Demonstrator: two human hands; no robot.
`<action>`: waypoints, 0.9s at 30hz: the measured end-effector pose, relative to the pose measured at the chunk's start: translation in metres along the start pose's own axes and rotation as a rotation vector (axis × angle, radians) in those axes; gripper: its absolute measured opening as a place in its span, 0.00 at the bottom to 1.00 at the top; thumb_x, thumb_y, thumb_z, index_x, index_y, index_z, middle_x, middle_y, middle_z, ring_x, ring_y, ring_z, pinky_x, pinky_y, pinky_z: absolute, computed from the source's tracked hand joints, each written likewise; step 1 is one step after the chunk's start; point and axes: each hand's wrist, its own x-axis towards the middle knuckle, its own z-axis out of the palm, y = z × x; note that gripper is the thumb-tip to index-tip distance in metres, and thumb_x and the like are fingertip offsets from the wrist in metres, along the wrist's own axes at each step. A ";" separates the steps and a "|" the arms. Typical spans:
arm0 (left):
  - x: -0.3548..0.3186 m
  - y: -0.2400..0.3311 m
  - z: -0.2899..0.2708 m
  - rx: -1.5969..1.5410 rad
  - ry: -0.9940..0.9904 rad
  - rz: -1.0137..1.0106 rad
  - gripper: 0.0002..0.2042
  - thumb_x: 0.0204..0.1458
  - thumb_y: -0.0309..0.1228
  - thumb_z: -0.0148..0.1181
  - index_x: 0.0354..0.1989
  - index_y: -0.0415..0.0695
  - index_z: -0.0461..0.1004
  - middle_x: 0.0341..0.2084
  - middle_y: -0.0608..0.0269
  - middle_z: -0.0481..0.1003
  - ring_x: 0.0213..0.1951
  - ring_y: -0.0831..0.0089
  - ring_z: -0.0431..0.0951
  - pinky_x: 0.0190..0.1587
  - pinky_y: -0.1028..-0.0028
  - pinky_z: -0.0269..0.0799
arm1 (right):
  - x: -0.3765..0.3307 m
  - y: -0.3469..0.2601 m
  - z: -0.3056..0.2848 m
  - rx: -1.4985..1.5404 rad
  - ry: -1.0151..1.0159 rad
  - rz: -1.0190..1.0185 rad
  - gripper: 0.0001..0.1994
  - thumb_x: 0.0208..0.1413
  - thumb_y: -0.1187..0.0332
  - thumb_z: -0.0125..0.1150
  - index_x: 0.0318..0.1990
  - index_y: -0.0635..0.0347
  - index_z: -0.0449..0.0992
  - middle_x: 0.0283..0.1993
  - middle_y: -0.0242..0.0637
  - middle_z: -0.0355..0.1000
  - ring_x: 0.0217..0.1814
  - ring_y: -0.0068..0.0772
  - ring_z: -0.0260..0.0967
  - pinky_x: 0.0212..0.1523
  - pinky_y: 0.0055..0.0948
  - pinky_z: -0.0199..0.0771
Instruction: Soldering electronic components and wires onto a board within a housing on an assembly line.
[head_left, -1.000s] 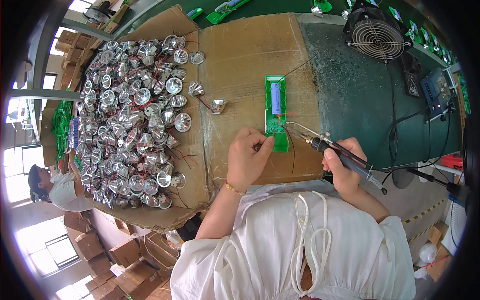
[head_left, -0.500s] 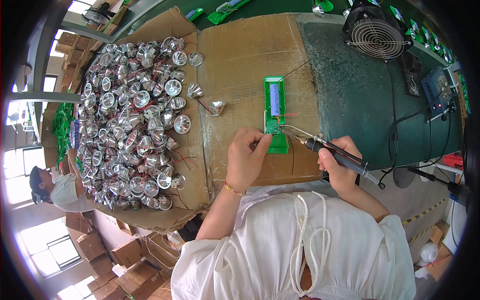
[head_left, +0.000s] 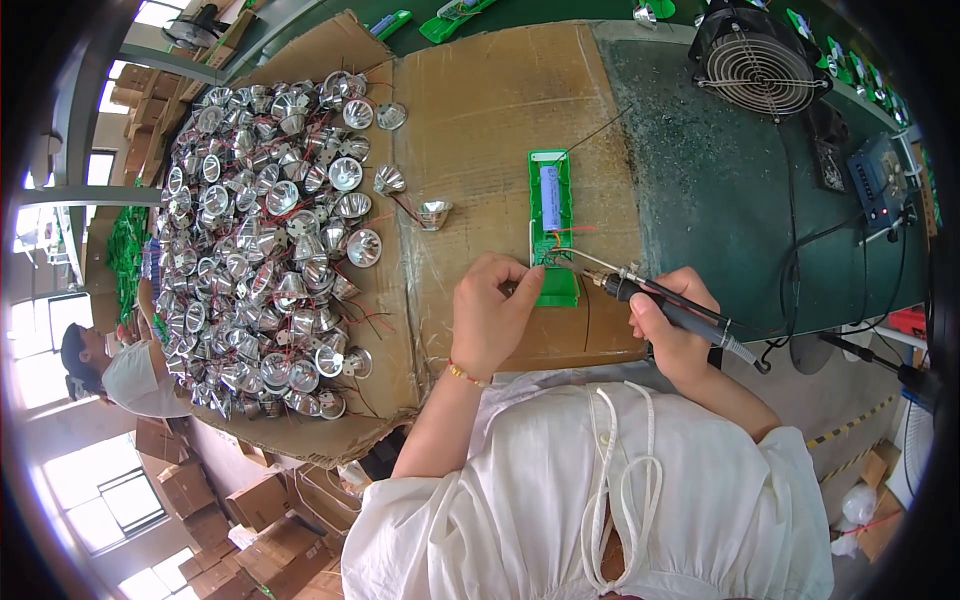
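A green plastic casing [head_left: 562, 290] lies lengthwise on the brown cardboard. In its upper part sits a lavender cylindrical battery [head_left: 550, 200], and a small green circuit board [head_left: 545, 256] with thin wires is below it. My right hand [head_left: 675, 325] is closed around a soldering iron [head_left: 700, 326], which has a thin metal feed tube running alongside. The iron's tip reaches the board. My left hand [head_left: 492, 312] pinches with thumb and forefinger at the board's lower left edge, close to the tip; what lies between the fingertips is too small to make out.
A heap of silver reflector cups [head_left: 270, 240] with red and black wires fills the left of the cardboard [head_left: 480, 100]. On the green tabletop [head_left: 700, 200] at right stand a fan [head_left: 757, 75] and a blue control box [head_left: 877, 185] with cables. Another person [head_left: 135, 375] works at far left.
The iron's tip has shifted slightly left over the board, with my right hand moving a little. My left hand is almost unmoved. The person at far left has shifted position.
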 end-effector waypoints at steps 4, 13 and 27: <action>0.002 0.000 0.001 -0.006 0.023 0.024 0.08 0.45 0.29 0.59 0.21 0.36 0.73 0.21 0.59 0.70 0.20 0.73 0.69 0.24 0.76 0.64 | 0.000 -0.003 0.002 0.015 0.005 0.007 0.09 0.47 0.75 0.59 0.27 0.63 0.64 0.18 0.32 0.68 0.18 0.14 0.62 0.17 0.14 0.62; 0.001 0.000 0.002 0.009 0.024 0.023 0.08 0.44 0.28 0.59 0.20 0.36 0.73 0.20 0.59 0.70 0.19 0.72 0.69 0.23 0.75 0.63 | -0.001 -0.003 0.000 0.007 0.009 0.042 0.08 0.48 0.74 0.59 0.27 0.64 0.64 0.19 0.35 0.68 0.18 0.15 0.64 0.17 0.15 0.64; 0.004 0.017 -0.001 -0.003 0.035 -0.052 0.09 0.43 0.29 0.59 0.19 0.37 0.72 0.18 0.58 0.72 0.19 0.71 0.72 0.23 0.76 0.66 | 0.007 -0.002 -0.026 -0.008 0.038 -0.172 0.10 0.49 0.73 0.58 0.31 0.64 0.62 0.21 0.36 0.66 0.19 0.18 0.63 0.20 0.18 0.65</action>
